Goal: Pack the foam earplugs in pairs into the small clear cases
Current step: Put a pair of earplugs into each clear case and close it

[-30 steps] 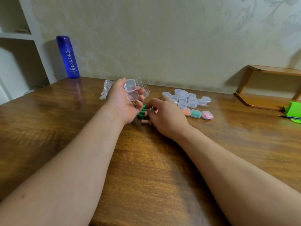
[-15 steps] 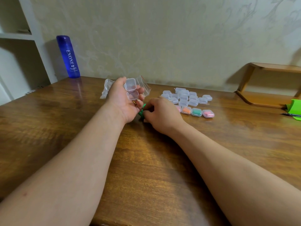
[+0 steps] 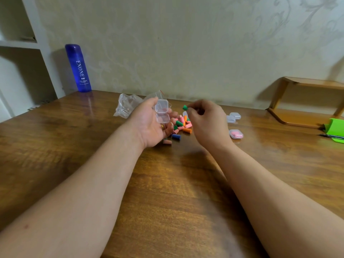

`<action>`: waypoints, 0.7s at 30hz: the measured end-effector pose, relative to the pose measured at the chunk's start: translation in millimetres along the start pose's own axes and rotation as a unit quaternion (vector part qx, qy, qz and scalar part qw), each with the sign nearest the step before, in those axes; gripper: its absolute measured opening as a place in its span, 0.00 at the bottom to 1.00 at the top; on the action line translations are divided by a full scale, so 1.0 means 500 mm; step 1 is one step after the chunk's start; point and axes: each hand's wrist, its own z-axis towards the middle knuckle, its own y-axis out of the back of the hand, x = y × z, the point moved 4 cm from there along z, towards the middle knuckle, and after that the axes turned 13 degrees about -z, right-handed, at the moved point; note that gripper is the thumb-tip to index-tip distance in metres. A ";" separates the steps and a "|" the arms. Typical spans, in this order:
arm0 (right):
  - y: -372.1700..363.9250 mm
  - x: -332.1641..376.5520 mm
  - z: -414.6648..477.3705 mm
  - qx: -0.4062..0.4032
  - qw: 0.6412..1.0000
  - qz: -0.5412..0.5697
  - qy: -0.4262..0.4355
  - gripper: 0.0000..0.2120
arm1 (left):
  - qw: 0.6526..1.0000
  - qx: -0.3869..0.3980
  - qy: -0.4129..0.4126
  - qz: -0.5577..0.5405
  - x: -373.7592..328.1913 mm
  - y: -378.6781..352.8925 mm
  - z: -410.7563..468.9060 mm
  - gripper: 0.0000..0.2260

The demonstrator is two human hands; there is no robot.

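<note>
My left hand [image 3: 150, 125] lies palm up and holds a small clear case [image 3: 162, 112] with its lid swung open. My right hand [image 3: 206, 121] is raised just right of it and pinches a green earplug [image 3: 185, 108] between thumb and fingertips. A loose pile of foam earplugs [image 3: 181, 125] in pink, green, orange and blue lies on the table between and under the two hands. To the right sit clear cases [image 3: 235, 116] and one closed case with pink earplugs [image 3: 236, 134]; my right hand hides others.
A crumpled clear plastic bag [image 3: 128, 106] lies behind my left hand. A tall blue bottle [image 3: 78, 68] stands at the back left by a white shelf. A wooden stand [image 3: 305, 103] and a green object with a pen [image 3: 334, 129] are at the right.
My right hand has risen from the pile with a green earplug pinched in it, uncovering the pile. My left hand still holds the open case.
</note>
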 end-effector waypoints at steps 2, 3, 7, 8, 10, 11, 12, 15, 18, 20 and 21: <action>0.010 0.016 -0.001 -0.020 0.999 0.027 0.019 0.06 | 0.999 0.024 0.019 0.023 0.012 -0.012 -0.003 0.27; 0.010 0.025 -0.002 -0.017 0.999 0.027 0.038 0.06 | 0.998 0.039 0.028 0.032 0.018 -0.018 -0.005 0.28; -0.006 0.050 -0.017 0.028 0.989 -0.066 0.129 0.05 | 0.996 0.075 0.035 0.046 0.024 -0.028 -0.011 0.25; -0.011 0.051 -0.020 0.042 0.986 -0.082 0.137 0.05 | 0.995 0.074 0.035 0.050 0.024 -0.026 -0.010 0.25; -0.014 0.051 -0.023 0.065 0.984 -0.095 0.137 0.06 | 0.995 0.073 0.038 0.057 0.026 -0.025 -0.011 0.25; -0.013 0.051 -0.024 0.071 0.983 -0.098 0.137 0.06 | 0.995 0.074 0.038 0.059 0.027 -0.025 -0.011 0.25; -0.012 0.052 -0.025 0.074 0.983 -0.099 0.138 0.07 | 0.995 0.074 0.038 0.060 0.027 -0.025 -0.010 0.26; -0.009 0.053 -0.026 0.084 0.981 -0.106 0.141 0.08 | 0.994 0.076 0.039 0.064 0.027 -0.025 -0.008 0.26; -0.009 0.053 -0.028 0.086 0.981 -0.106 0.140 0.08 | 0.995 0.077 0.042 0.056 0.029 -0.025 -0.009 0.26; -0.006 0.053 -0.026 0.074 0.987 -0.070 0.123 0.08 | 0.995 0.075 0.039 0.048 0.026 -0.025 -0.008 0.24; -0.003 0.050 -0.023 0.064 0.991 -0.042 0.106 0.07 | 0.996 0.074 0.037 0.044 0.024 -0.025 -0.008 0.25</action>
